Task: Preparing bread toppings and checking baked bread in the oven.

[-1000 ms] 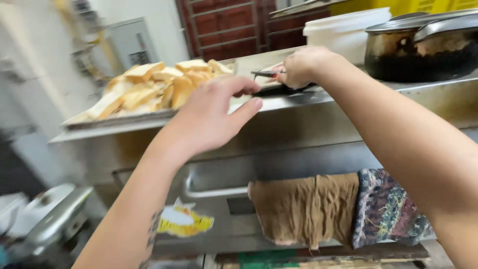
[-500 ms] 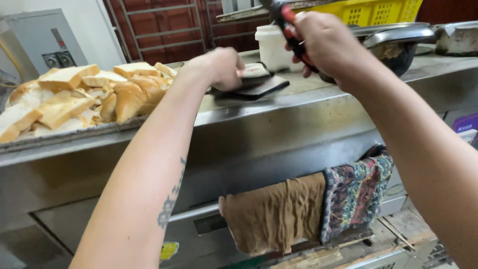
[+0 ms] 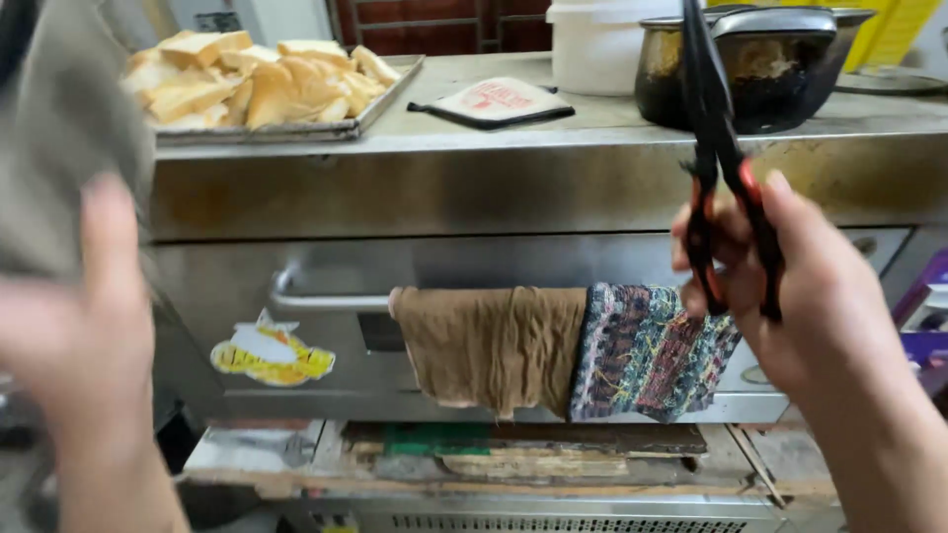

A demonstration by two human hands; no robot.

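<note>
Scissors [image 3: 716, 148], black with red inside the handles, are held upright at 2 o'clock by the right hand [image 3: 790, 296], fingers through the loops, blades together. Left hand [image 3: 74, 326] is blurred at 9 o'clock with spread fingers, close to a grey cloth [image 3: 59, 138]; whether it grips, I cannot tell. Nothing is cut yet. I count one tray [image 3: 380, 99] of bread at 11 o'clock, one pot [image 3: 780, 69], two towels on the oven handle [image 3: 326, 301].

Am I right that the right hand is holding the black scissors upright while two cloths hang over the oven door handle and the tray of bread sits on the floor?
Not quite. The head view shows the tray of bread on the steel top above the oven, not on the floor. The rest holds: the right hand holds the black scissors upright, and the two cloths hang over the oven door handle.
</note>
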